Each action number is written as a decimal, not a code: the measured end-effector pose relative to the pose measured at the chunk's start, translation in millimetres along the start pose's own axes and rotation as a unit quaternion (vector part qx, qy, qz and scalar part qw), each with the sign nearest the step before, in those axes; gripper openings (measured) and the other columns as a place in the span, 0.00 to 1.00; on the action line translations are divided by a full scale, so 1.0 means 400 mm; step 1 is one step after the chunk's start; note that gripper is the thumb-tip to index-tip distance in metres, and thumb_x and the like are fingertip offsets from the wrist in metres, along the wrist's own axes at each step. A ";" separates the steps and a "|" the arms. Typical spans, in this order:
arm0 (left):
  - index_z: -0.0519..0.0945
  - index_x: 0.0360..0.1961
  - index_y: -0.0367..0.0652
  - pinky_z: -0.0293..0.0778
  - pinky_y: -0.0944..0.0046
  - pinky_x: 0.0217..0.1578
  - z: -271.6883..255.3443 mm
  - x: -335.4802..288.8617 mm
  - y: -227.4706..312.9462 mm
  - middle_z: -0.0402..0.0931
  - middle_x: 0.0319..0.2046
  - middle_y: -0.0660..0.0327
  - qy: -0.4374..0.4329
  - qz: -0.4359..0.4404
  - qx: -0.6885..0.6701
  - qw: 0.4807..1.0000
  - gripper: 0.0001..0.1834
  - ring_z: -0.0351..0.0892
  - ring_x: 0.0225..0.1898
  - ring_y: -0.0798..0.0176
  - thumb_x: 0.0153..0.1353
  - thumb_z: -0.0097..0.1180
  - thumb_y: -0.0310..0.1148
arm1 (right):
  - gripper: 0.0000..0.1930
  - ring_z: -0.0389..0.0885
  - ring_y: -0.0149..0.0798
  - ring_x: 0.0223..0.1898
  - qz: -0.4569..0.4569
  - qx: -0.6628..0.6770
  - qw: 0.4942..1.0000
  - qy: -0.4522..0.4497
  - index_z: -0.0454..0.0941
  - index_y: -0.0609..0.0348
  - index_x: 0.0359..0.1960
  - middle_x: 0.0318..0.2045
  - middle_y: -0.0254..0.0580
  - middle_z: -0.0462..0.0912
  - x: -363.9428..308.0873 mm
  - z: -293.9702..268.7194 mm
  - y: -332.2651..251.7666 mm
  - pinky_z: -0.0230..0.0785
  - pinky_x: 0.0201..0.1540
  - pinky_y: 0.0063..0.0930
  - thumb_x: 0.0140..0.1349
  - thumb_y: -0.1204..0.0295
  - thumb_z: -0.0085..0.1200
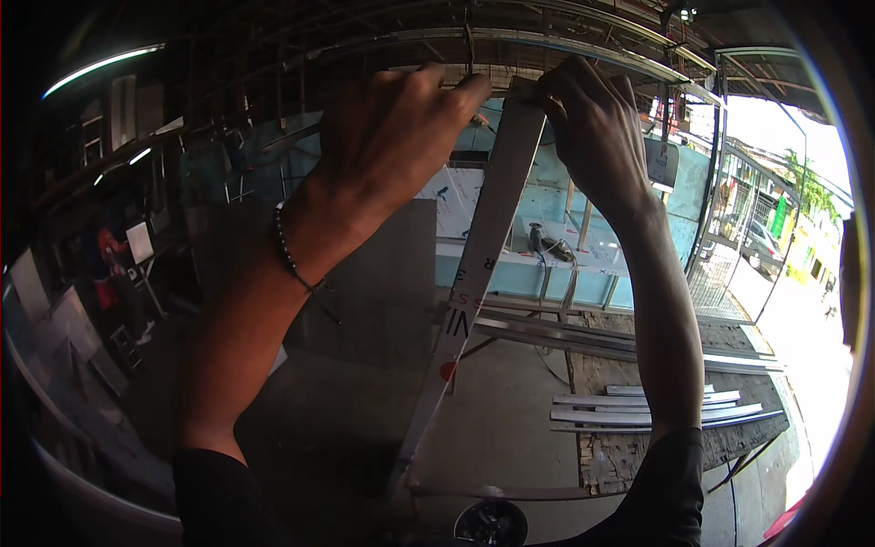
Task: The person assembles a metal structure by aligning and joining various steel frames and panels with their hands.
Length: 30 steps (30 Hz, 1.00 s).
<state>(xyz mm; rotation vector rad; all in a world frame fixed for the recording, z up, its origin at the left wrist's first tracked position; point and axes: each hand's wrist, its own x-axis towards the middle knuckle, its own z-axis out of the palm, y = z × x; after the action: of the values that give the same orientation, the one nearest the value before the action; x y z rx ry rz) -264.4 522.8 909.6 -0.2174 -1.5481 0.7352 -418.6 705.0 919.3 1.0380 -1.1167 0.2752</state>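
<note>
A long, flat grey strip [499,201] with printed marks and a red dot rises from low in the middle up to my raised hands. My right hand [592,128] is closed on its top end, with the fingers bent over the edge. Just left of that end is my left hand [392,137], its fingers curled and its thumb side toward the strip. What the left fingers hold, if anything, is hidden behind the hand. A dark beaded bracelet [290,246] circles my left wrist.
On the right, a worn wooden table [620,456] carries several metal profiles [638,415]. A power tool [551,246] lies on a light bench behind the strip. A dark round bucket [490,522] stands at the bottom. Another person [114,264] is at far left.
</note>
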 end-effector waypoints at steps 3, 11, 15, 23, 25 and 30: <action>0.84 0.44 0.49 0.79 0.57 0.23 -0.019 -0.008 -0.009 0.78 0.24 0.58 -0.018 -0.040 -0.009 0.999 0.09 0.84 0.27 0.51 0.63 0.62 0.27 | 0.02 0.81 0.37 0.39 -0.020 0.012 1.000 -0.007 0.81 0.54 0.37 0.37 0.35 0.80 -0.007 -0.009 -0.009 0.64 0.46 0.36 0.65 0.73 0.61; 0.82 0.43 0.45 0.77 0.53 0.26 -0.014 -0.042 -0.027 0.80 0.27 0.55 0.009 -0.083 -0.090 0.992 0.05 0.84 0.29 0.47 0.67 0.60 0.30 | 0.05 0.84 0.39 0.43 0.036 0.080 0.995 0.037 0.82 0.54 0.36 0.40 0.36 0.85 0.021 0.003 -0.014 0.65 0.53 0.40 0.63 0.69 0.64; 0.81 0.42 0.45 0.75 0.52 0.25 -0.024 -0.060 -0.023 0.80 0.26 0.55 -0.011 -0.104 -0.109 0.989 0.05 0.83 0.29 0.46 0.68 0.61 0.31 | 0.04 0.84 0.41 0.44 0.027 0.038 0.999 0.021 0.82 0.56 0.36 0.39 0.37 0.84 0.034 0.012 -0.039 0.66 0.54 0.41 0.62 0.73 0.63; 0.81 0.41 0.45 0.73 0.52 0.25 -0.036 -0.070 -0.009 0.80 0.26 0.55 -0.029 -0.114 -0.108 0.987 0.05 0.83 0.29 0.46 0.67 0.62 0.32 | 0.04 0.82 0.39 0.45 -0.009 -0.050 0.998 -0.034 0.82 0.56 0.36 0.39 0.38 0.81 0.020 0.011 -0.060 0.67 0.52 0.39 0.60 0.76 0.61; 0.81 0.41 0.44 0.73 0.52 0.25 -0.041 -0.074 -0.013 0.80 0.26 0.55 -0.033 -0.120 -0.115 0.986 0.05 0.83 0.29 0.46 0.67 0.62 0.33 | 0.03 0.82 0.39 0.45 -0.019 -0.018 0.999 -0.046 0.82 0.56 0.37 0.39 0.38 0.81 -0.004 -0.006 -0.079 0.67 0.51 0.38 0.61 0.75 0.61; 0.82 0.42 0.43 0.75 0.52 0.27 -0.037 -0.069 -0.012 0.81 0.28 0.54 -0.028 -0.125 -0.136 0.982 0.07 0.84 0.31 0.45 0.68 0.62 0.33 | 0.05 0.82 0.40 0.44 0.029 0.079 0.996 -0.017 0.82 0.55 0.39 0.40 0.38 0.82 -0.036 -0.030 -0.065 0.67 0.50 0.38 0.64 0.71 0.62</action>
<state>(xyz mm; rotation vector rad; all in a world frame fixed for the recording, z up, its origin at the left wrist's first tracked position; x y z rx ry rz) -245.2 508.5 888.8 -0.2008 -1.6907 0.3323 -400.8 705.0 892.4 1.1541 -1.1724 0.3985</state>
